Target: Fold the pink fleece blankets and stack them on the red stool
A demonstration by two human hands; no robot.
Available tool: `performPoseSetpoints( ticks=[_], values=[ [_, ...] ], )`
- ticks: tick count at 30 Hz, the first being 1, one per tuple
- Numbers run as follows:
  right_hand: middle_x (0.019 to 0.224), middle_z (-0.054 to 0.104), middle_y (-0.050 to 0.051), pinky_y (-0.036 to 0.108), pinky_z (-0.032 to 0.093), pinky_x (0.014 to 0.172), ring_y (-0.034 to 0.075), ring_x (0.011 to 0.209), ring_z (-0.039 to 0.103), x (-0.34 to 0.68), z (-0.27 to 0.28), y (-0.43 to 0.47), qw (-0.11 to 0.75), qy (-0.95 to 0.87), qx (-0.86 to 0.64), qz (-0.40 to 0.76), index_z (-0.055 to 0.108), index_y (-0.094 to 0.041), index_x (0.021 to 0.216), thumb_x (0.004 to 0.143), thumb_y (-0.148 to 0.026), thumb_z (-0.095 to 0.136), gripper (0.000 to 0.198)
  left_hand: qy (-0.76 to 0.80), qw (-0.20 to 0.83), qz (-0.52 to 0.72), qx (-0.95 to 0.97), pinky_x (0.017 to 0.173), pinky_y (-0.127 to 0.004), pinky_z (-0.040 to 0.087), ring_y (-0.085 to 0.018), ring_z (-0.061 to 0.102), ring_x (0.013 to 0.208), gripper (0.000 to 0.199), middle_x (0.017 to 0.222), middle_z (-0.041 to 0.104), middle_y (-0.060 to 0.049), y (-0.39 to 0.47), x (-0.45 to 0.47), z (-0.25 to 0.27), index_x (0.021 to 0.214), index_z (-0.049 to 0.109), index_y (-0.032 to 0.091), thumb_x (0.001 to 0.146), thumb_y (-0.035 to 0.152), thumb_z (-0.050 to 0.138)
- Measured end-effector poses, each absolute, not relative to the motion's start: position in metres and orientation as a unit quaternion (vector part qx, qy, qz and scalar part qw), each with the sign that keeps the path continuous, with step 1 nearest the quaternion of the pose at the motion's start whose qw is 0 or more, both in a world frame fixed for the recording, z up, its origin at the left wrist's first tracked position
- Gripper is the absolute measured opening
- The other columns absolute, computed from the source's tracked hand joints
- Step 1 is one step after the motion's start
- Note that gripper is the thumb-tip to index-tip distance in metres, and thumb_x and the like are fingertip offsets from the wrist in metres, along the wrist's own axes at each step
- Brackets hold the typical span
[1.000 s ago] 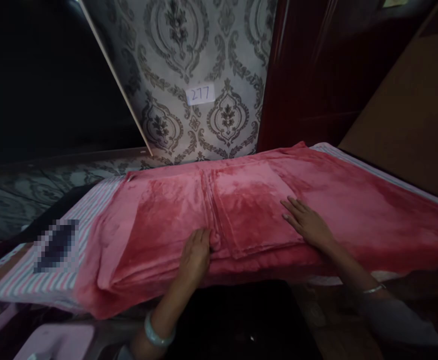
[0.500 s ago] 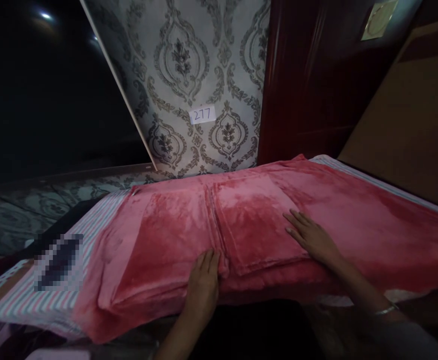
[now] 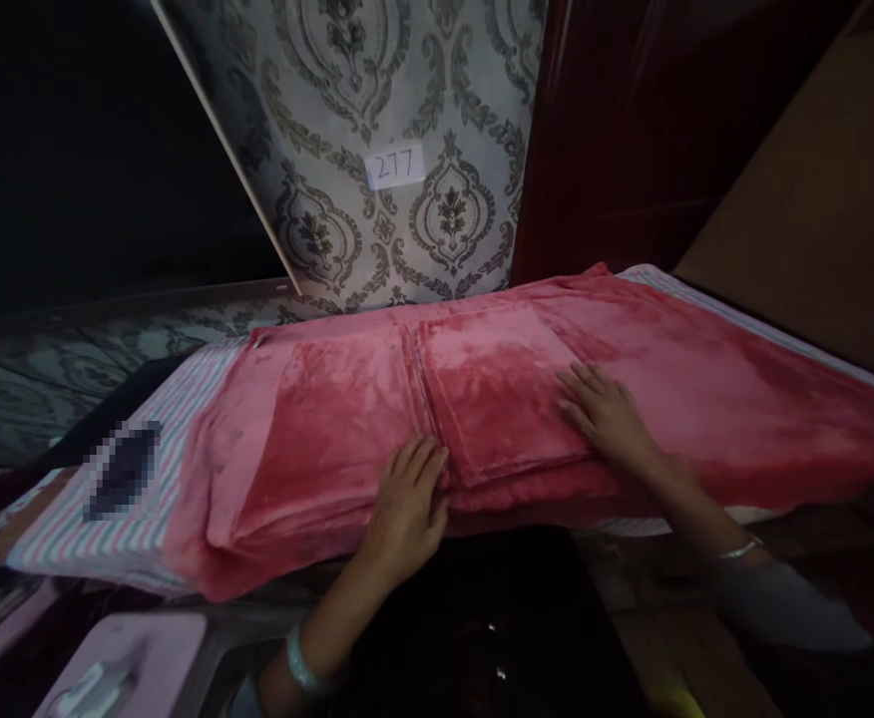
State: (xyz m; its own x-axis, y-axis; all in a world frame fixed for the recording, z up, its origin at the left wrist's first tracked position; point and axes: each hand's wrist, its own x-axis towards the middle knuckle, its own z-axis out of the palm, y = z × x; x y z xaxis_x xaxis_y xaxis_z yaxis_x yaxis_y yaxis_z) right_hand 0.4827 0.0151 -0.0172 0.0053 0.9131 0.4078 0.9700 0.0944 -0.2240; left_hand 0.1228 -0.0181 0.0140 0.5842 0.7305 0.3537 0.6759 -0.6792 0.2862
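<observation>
Blanket [image 3: 676, 369], red and fluffy, is covering most of the table [image 3: 22, 519] in the head view. It is lying on a striped cloth [image 3: 123, 553], which is peeking out at the table's left edge and far right corner. Two folded bits are lying flat on top: the left folded part [image 3: 332, 429] is sitting nearer the table's left edge, and the right folded part [image 3: 497, 389] is sitting just beside it. A thin seam [image 3: 423, 384] is running between them, from near the far edge down to the near edge. The left hand [image 3: 405, 507] is resting at the near edge, right by that seam, with its fingers close together; I can't tell if it is pinching any cloth. The right hand [image 3: 608, 411] is lying on the outer side of the right folded part, fingers spread, gripping nothing. The hands are resting well apart. They seem to be smoothing the folds and lining them up, because the near end of the seam is looking a bit bumpy. The next move, I think, is calling for soft, flat hands, so that neither part is sliding or bunching up.
</observation>
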Motion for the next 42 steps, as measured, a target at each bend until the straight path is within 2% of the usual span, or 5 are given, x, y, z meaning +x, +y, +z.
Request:
performPoseSetpoints(
  ticks=[13,25,32,38,42],
  values=[
    [0.157,0.039,0.007,0.065,0.03,0.112,0.035,0.146,0.032,0.393,-0.027,-0.003,0.162,-0.766,-0.621,-0.027,0.048,-0.032,0.149,0.101,-0.047,0.041,0.051,0.407,-0.025,0.208,0.889,0.102,-0.052,0.047,-0.031,0.054,0.126,0.062,0.142,0.052,-0.016,-0.021,0.146,0.001,0.148,0.042,0.023,0.088,0.011,0.054],
    [0.149,0.049,0.017,0.058,0.04,0.11,0.034,0.139,0.043,0.46,-0.015,0.065,0.232,-0.698,-0.675,-0.064,0.051,-0.017,0.145,0.1,-0.044,0.039,0.054,0.395,-0.008,0.168,0.903,0.09,-0.046,0.054,-0.026,0.062,0.102,0.048,0.115,0.063,-0.01,-0.004,0.156,0.004,0.124,0.063,0.023,0.082,0.005,0.052],
    [0.136,0.062,0.014,0.049,0.045,0.109,0.029,0.13,0.055,0.504,-0.025,0.088,0.221,-0.677,-0.701,-0.023,0.061,-0.018,0.134,0.098,-0.04,0.041,0.047,0.39,0.309,0.278,0.822,0.097,-0.041,0.054,-0.023,0.064,0.11,0.047,0.129,0.062,-0.01,0.04,0.135,0.043,0.132,0.059,0.023,0.085,0.024,0.059],
    [0.118,0.072,0.015,0.045,0.055,0.094,0.031,0.109,0.068,0.523,-0.014,0.105,0.208,-0.637,-0.742,0.02,0.068,-0.017,0.126,0.094,-0.039,0.042,0.047,0.476,0.595,0.228,0.606,0.06,-0.028,0.055,-0.015,0.066,0.064,0.045,0.09,0.071,-0.006,0.127,0.139,0.059,0.12,0.06,0.014,0.078,0.029,0.068],
    [0.106,0.075,0.015,0.04,0.056,0.083,0.031,0.098,0.071,0.527,-0.004,0.119,0.197,-0.595,-0.778,0.052,0.077,-0.017,0.107,0.093,-0.038,0.043,0.042,0.49,0.63,0.256,0.546,0.057,-0.025,0.052,-0.014,0.065,0.058,0.041,0.072,0.067,0.0,0.157,0.158,0.056,0.111,0.059,0.015,0.074,0.026,0.073]
  ],
)
